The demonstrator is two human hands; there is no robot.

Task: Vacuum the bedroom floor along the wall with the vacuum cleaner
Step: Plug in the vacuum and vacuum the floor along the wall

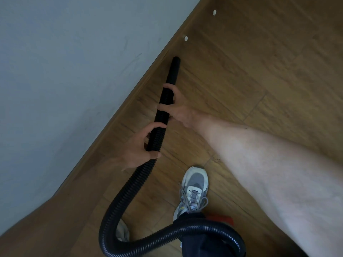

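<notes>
Beside grey wall (65, 71), over wood floor (250, 80): L hand (138, 151), R hand (178, 110) grip wrapped round vac hose (130, 184).

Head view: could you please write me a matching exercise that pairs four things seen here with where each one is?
Things:
1. right hand
2. left hand
3. sneaker
4. white scraps

Places:
A. on the wooden floor ahead of the nozzle, close to the wall
B. gripping the black hose farther from the nozzle
C. gripping the hose nearer the nozzle
D. on the floor, right of the hose's bend

Pairs: 1-C, 2-B, 3-D, 4-A
</notes>
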